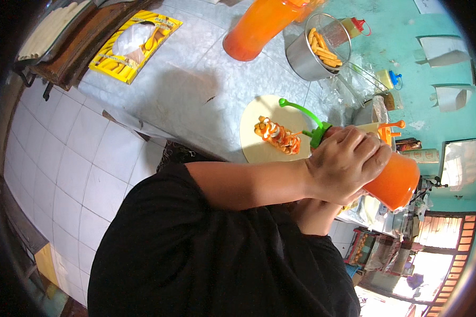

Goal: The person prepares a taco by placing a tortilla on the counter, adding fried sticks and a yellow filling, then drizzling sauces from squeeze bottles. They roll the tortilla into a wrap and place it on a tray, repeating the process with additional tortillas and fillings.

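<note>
My left hand [349,158] is wrapped around a squeeze bottle [394,182] of orange sauce, tilted so its green nozzle [318,134] points left. A green cap on a strap hangs out from the nozzle. My right forearm [317,215] passes beneath the left wrist and meets the same bottle; the left hand hides most of that right hand. Just left of the nozzle lies a round, pale flatbread [254,140] on the table. Across its middle runs a strip of filling [277,136], browned pieces topped with orange and white sauce. A thin orange strand joins nozzle and filling.
Behind the flatbread, a metal pot [304,61] holds a wire basket of fries [322,50]. A larger orange sauce bottle [259,26] stands to its left. A yellow packet [135,45] lies near the table's left edge. Other capped bottles line the turquoise wall [391,47].
</note>
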Demonstrator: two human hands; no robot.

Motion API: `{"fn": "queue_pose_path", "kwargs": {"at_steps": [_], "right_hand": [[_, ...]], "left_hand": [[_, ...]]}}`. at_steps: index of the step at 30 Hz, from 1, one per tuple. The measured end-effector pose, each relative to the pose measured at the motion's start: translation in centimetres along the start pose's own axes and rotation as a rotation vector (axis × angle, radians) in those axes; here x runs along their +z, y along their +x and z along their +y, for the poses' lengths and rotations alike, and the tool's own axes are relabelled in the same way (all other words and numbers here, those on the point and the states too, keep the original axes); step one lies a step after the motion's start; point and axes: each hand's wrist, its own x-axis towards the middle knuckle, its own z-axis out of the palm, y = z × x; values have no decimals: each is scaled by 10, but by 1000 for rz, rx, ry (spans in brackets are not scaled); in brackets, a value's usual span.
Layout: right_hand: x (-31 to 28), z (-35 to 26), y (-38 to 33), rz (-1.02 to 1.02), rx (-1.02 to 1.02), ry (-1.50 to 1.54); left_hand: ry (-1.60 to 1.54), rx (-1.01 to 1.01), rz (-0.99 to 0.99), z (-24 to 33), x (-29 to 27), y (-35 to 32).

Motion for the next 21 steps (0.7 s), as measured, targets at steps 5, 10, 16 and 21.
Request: {"fn": "queue_pose_path", "kwargs": {"at_steps": [5,10,16,21], "right_hand": [[9,1,13,8,-21,75],[-12,-21,13,22,-40,96],[-9,-69,25,-189,-271,202],[0,-86,19,-92,-353,106]], "left_hand": [[-94,84,-43,9,-8,10],[-178,-52,-378,19,-18,-15],[-1582,-1229,-595,9,-83,-9],[-1652,-1351,-563,-23,-119,-24]]}}
